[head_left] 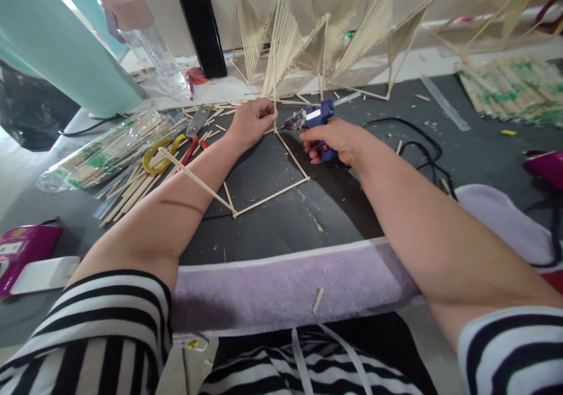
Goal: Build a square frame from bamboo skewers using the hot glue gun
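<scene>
My left hand (253, 121) pinches an upright wooden stick (275, 84) at the far corner of a square stick frame (272, 198) lying on the dark table. Wrapped in my right hand (329, 140) is a blue hot glue gun (321, 116), with a clear glue stick (347, 99) poking out of its back. Its nozzle points left, close to the foot of the upright stick; whether they touch I cannot tell. Another stick (193, 178) rises at a slant from the frame's near left corner. My left forearm hides part of the frame's left side.
Fan-shaped stick structures (325, 43) stand along the wall beside a leaning black phone (203, 36). Yellow-handled scissors (162, 152), loose sticks and bagged sticks (114, 146) lie left. More packed sticks (514, 87) lie right. A black cord (417, 128) curls behind my right arm.
</scene>
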### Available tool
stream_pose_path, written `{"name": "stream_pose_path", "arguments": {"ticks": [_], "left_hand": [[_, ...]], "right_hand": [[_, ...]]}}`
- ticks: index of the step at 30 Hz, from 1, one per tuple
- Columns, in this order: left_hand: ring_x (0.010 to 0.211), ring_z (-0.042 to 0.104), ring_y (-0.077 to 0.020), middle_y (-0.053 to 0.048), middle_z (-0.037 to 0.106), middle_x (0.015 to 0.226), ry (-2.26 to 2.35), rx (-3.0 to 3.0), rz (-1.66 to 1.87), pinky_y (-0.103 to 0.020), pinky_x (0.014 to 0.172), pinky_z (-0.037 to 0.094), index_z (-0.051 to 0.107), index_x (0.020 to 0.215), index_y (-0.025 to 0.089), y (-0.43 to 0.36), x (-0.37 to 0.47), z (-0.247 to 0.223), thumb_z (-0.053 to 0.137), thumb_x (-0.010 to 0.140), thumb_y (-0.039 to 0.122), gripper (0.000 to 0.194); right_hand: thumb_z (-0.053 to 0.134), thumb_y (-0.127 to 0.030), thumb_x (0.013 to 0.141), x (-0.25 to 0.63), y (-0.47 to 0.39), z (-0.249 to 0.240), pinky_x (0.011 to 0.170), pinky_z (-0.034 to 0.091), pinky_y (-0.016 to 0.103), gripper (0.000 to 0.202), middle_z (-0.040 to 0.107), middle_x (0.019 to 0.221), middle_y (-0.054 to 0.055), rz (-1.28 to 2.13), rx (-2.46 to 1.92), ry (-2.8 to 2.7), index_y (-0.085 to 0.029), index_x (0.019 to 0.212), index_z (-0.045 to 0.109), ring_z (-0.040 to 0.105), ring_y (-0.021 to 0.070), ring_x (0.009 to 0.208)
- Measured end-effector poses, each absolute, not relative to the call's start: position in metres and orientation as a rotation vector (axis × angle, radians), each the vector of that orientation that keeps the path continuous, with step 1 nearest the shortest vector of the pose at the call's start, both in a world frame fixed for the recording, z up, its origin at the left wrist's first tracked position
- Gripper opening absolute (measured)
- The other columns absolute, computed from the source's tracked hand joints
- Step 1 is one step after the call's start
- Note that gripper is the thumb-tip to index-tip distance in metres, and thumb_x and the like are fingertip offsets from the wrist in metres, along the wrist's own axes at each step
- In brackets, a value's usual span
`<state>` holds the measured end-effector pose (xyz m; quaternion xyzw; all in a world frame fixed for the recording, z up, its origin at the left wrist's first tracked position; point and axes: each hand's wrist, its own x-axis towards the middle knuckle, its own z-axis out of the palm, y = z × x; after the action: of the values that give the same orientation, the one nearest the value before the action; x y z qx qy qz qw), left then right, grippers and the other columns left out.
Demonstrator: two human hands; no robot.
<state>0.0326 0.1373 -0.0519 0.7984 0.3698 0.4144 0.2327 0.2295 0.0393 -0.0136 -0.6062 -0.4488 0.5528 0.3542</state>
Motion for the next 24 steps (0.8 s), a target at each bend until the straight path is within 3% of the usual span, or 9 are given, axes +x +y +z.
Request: {"name": "stream_pose_path", "arguments": {"ticks": [8,14,24], "left_hand": [[0.073,0.063,-0.019,-0.001,0.061,0.064,1.022,2.199,1.108,-0.032,0.069,0.05,0.06,0.07,0.021,0.132,0.033,-0.048,0.065,0.077,0.023,0.008],[0.08,0.064,-0.0206,-0.002,0.063,0.066,1.035,2.197,1.11,-0.033,0.074,0.05,0.063,0.076,0.021,0.13,0.033,-0.047,0.063,0.077,0.023,0.002],[0.079,0.065,-0.0205,-0.002,0.064,0.066,1.049,2.214,1.11,-0.034,0.075,0.05,0.062,0.071,0.021,0.128,0.034,-0.047,0.062,0.078,0.018,0.008]], "right_hand": [[0.062,-0.013,0.08,0.215,0.041,-0.024,0.059,0.059,0.026,0.01,0.063,0.059,0.002,1.505,-1.375,-0.845,-0.017,0.071,0.057,0.063,0.0127,0.054],[0.065,-0.014,0.078,0.207,0.041,-0.027,0.064,0.06,0.027,0.011,0.067,0.066,0.004,1.471,-1.336,-0.839,-0.018,0.075,0.055,0.07,0.0164,0.066],[0.065,-0.013,0.075,0.202,0.04,-0.028,0.065,0.061,0.032,0.012,0.063,0.065,0.002,1.458,-1.327,-0.813,-0.019,0.075,0.054,0.07,0.0184,0.065]]}}
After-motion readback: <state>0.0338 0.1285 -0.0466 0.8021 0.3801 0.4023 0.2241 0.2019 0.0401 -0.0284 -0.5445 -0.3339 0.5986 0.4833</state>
